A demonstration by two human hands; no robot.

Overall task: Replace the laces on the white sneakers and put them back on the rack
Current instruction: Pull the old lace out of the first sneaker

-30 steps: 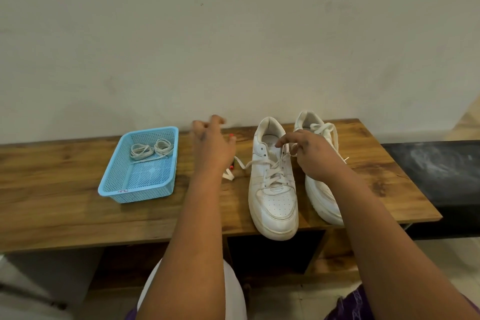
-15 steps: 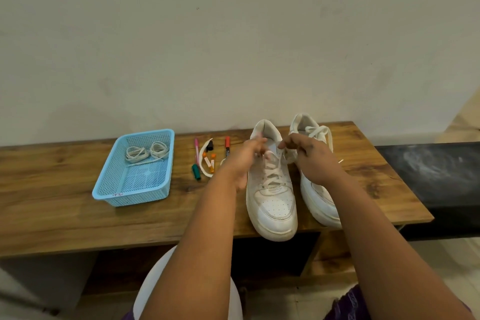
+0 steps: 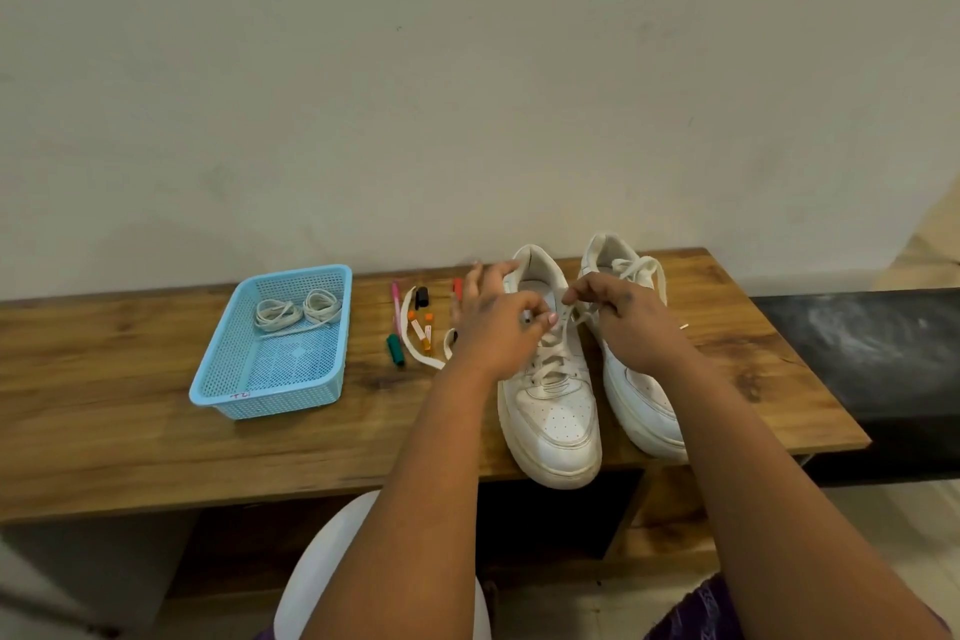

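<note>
Two white sneakers stand side by side on the wooden table [image 3: 130,431], toes toward me. My left hand [image 3: 493,327] and my right hand [image 3: 623,322] are both over the upper eyelets of the left sneaker [image 3: 556,411]. Each hand pinches a part of that shoe's white lace [image 3: 563,322]. The right sneaker [image 3: 639,395] still has its lace tied near the tongue. Two coiled white laces [image 3: 298,312] lie in the blue basket [image 3: 270,390] to the left.
Between the basket and the shoes lie several markers [image 3: 396,346] and small caps, with a white strip of lace [image 3: 413,348] curving round them. A dark surface [image 3: 872,353] adjoins the table on the right. The wall stands close behind.
My left hand came back from the left of the shoe to its upper eyelets and took hold of the lace. The right hand stayed on the lace.
</note>
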